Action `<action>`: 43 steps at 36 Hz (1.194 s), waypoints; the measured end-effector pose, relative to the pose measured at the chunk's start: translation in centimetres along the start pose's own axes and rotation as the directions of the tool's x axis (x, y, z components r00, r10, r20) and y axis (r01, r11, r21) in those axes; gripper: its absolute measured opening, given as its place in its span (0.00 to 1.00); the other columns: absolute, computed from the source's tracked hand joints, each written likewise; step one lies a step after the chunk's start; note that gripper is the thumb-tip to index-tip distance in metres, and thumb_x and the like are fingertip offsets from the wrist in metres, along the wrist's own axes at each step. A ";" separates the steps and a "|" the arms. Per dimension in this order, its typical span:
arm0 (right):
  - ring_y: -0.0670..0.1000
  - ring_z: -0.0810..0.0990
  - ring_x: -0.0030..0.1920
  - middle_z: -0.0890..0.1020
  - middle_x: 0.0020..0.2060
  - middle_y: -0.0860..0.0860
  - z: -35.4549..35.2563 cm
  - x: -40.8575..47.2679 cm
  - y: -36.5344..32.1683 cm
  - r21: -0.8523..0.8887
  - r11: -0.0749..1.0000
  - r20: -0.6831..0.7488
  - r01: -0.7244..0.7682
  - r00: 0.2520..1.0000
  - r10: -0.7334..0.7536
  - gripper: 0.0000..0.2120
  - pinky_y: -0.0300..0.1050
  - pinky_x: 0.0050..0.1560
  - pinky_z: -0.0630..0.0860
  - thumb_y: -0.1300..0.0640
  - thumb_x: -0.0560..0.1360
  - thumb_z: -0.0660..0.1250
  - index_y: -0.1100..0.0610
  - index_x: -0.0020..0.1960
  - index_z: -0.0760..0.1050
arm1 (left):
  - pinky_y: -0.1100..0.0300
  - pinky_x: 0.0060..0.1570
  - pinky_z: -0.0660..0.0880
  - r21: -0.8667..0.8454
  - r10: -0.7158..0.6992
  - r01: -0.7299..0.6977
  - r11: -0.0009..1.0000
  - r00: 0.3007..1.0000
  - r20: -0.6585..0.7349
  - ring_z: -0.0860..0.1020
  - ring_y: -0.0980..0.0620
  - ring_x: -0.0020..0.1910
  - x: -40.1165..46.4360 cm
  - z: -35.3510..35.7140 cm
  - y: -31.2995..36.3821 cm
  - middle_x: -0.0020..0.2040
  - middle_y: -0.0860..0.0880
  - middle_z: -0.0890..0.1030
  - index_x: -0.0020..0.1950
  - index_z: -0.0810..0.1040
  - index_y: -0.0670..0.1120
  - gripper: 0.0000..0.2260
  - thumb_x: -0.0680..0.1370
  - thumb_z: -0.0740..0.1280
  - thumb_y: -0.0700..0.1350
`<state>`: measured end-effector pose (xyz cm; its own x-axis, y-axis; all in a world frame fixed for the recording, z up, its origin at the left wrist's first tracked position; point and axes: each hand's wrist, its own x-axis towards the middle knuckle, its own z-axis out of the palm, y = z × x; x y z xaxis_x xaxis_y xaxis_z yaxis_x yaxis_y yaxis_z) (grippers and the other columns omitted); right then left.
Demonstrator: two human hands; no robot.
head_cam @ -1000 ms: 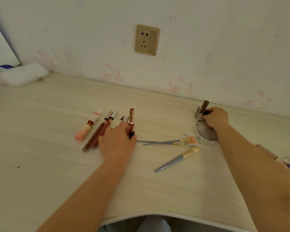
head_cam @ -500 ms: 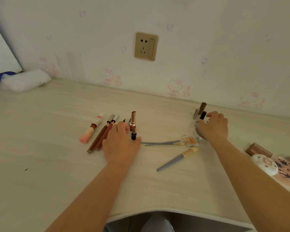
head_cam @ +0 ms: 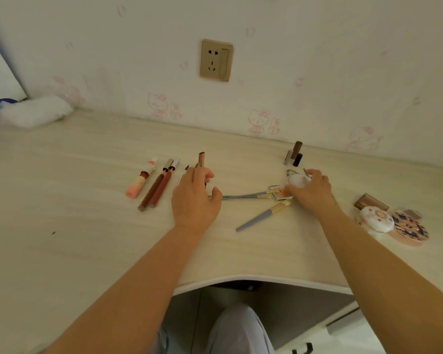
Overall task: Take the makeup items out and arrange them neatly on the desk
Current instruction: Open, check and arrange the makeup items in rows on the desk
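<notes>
On the pale wood-grain bench [head_cam: 87, 251] a row lies side by side: a pink-and-cream tube with a cartoon cap [head_cam: 140, 182], two slim brown pencils with silver caps [head_cam: 157, 188], then a rose-gold capped stick [head_cam: 201, 159] under the left hand [head_cam: 193, 200], whose fingers curl loosely over it; whether they grip it I cannot tell. The right hand [head_cam: 311, 191] grasps a round white compact [head_cam: 297, 180] beside a small orange palette [head_cam: 279, 192], with grey-handled brushes [head_cam: 261, 217] between the hands.
</notes>
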<state>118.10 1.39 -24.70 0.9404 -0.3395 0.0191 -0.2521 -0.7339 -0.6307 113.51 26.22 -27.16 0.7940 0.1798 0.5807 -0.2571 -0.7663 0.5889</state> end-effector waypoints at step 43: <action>0.47 0.71 0.66 0.70 0.68 0.45 -2.8 -7.5 -5.5 0.661 0.726 0.143 0.191 0.917 -0.372 0.46 0.42 0.60 0.75 0.48 0.66 0.73 0.50 0.77 0.53 | 0.57 0.64 0.68 -0.252 0.172 0.008 0.968 0.710 0.683 0.69 0.52 0.66 4.8 -2.4 8.6 0.71 0.51 0.67 0.75 0.60 0.52 0.40 0.68 0.73 0.58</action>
<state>111.81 6.31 -19.19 0.9890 0.0456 0.1410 0.1475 -0.2088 -0.9668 113.77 22.00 -17.96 0.8957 -0.4253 0.1299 -0.3814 -0.5848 0.7159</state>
